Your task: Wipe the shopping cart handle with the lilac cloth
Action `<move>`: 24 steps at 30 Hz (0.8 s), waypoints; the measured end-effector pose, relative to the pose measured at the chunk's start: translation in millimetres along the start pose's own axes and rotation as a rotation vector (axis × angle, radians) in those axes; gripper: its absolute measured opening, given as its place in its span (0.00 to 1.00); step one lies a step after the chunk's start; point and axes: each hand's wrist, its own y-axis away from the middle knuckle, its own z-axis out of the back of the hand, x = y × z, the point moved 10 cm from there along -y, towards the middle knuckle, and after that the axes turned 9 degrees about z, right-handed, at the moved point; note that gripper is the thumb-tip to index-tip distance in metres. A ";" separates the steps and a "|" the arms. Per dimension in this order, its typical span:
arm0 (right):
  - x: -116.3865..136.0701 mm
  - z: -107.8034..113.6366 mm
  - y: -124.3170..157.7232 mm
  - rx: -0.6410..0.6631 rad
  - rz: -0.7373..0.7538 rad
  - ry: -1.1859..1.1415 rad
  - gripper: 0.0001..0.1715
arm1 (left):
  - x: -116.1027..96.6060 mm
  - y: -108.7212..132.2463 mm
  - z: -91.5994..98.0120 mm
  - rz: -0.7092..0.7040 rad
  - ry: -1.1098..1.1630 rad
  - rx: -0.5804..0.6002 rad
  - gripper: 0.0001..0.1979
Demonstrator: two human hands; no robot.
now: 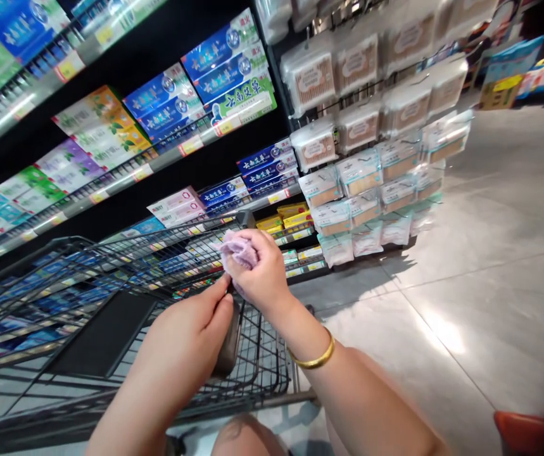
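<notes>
A crumpled lavender cloth (pixel 240 249) is bunched in my right hand (pixel 266 272), whose fingers are closed around it. The cloth is at the corner of a dark shopping cart (pixel 262 354), close to its handle (pixel 228 348). Lower and to the left, my left hand (pixel 193 332) is closed on that cart handle. Its thumb and index finger show near the cloth, while its other fingers are hidden. A gold bangle (pixel 316 356) circles my right wrist.
Shelves beyond the cart hold toothpaste-like boxes (pixel 228 57), with price tags (pixel 190 145) along the edges. Hanging packs (pixel 354 63) fill the rack at the shelf's end. A black panel (pixel 103 332) spans the cart. Grey tiled floor (pixel 480 253) lies to the right.
</notes>
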 end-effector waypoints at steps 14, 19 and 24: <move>-3.7 -7.5 21.0 0.062 -0.030 0.104 0.16 | 11.2 -35.1 -4.5 0.144 -0.091 0.080 0.24; -42.8 -3.5 35.6 0.044 -0.232 0.196 0.16 | 29.1 -44.3 -10.9 0.131 0.013 0.091 0.26; 5.1 -22.7 35.9 0.088 0.042 0.067 0.16 | 41.7 -52.3 -13.9 0.123 0.018 0.099 0.26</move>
